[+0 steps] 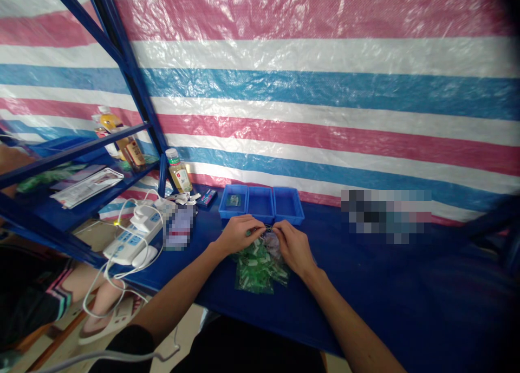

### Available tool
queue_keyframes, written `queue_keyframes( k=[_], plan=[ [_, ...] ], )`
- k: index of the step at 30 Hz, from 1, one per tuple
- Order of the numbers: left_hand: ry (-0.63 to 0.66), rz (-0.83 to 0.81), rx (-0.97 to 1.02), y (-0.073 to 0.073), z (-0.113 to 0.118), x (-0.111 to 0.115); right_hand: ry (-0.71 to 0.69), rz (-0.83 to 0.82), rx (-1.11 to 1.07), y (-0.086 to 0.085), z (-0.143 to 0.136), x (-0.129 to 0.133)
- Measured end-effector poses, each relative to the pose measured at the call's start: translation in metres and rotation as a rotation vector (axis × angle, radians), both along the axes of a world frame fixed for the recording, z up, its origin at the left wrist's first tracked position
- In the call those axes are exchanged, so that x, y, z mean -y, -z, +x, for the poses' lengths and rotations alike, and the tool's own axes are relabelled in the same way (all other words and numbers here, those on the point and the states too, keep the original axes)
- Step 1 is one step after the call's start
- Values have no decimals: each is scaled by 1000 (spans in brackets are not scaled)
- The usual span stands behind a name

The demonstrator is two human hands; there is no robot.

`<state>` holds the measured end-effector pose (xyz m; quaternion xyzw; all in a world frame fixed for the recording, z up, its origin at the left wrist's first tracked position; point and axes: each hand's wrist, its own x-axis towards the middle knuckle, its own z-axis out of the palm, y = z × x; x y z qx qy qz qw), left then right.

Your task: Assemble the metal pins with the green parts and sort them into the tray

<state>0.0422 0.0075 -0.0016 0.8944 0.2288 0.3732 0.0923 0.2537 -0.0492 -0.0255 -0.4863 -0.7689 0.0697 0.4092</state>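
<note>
Evidently, the left hand [242, 234] and right hand [294, 247] pinch a small pale item [268, 229] near green packets [255, 269].

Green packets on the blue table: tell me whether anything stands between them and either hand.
Nothing visible stands between the left hand and the green packets. For the right hand, a greyish item lies between it and part of them.
</note>
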Motion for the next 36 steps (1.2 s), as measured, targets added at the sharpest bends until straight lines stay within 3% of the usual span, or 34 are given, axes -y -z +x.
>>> queue_keyframes(
  k=[5,10,13,17,23,31,36],
  plan=[
    [-62,11,33,-1,0,-1,80,-3,-27,4,1,-2],
    [-370,-40,129,-4,5,-15,146,2,-80,6,4,-4],
    [-450,-49,130,-8,6,-26,143,10,-71,5,4,-5],
    [-379,-37,137,-7,-3,-28,134,4,-43,5,4,-5],
    [-155,-125,-103,6,-18,-18,103,-35,61,8,7,-9],
    [-161,-216,-169,7,-12,-16,224,-111,283,7,13,-11],
    [-169,-219,-183,9,-14,-17,198,-161,271,8,15,-11]
  ],
)
